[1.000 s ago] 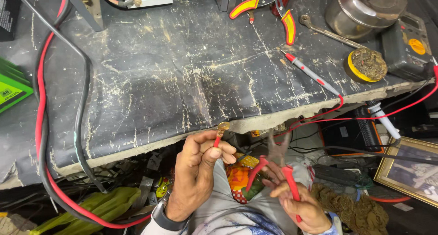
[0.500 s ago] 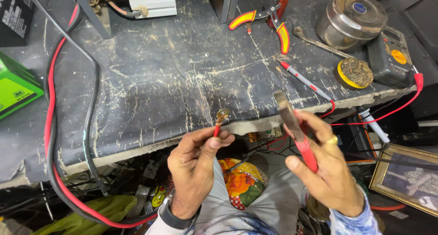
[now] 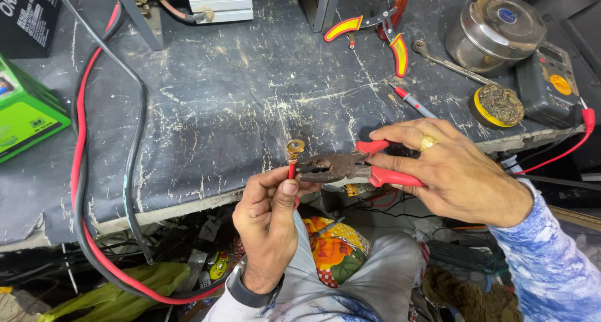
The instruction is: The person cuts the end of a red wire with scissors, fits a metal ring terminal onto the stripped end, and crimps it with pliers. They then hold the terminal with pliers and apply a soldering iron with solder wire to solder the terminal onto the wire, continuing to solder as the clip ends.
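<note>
Just below the middle of the frame, your left hand (image 3: 270, 217) pinches a thin red wire (image 3: 291, 172) between thumb and fingers, holding it upright. A small brass ring connector (image 3: 295, 149) sits on its top end. Your right hand (image 3: 452, 172) is wrapped around the red handles of the pliers (image 3: 350, 167), and the dark jaws point left, closed or nearly closed on the wire just under the ring. I cannot tell whether they bite it fully.

The wire looks light and bendy, so it will likely flop unless you keep your pinch close under the connector, as you do now. The ring is small, hard metal and probably slippery, so grip it at the sleeve rather than at the ring. The pliers look stiff and fairly heavy; hold them far back on the handles for leverage.

On the scratched dark table (image 3: 238, 109), a second pair of pliers with red and yellow handles (image 3: 375, 31) lies at the upper middle. A round metal tin (image 3: 494, 31) stands at the upper right.
</note>
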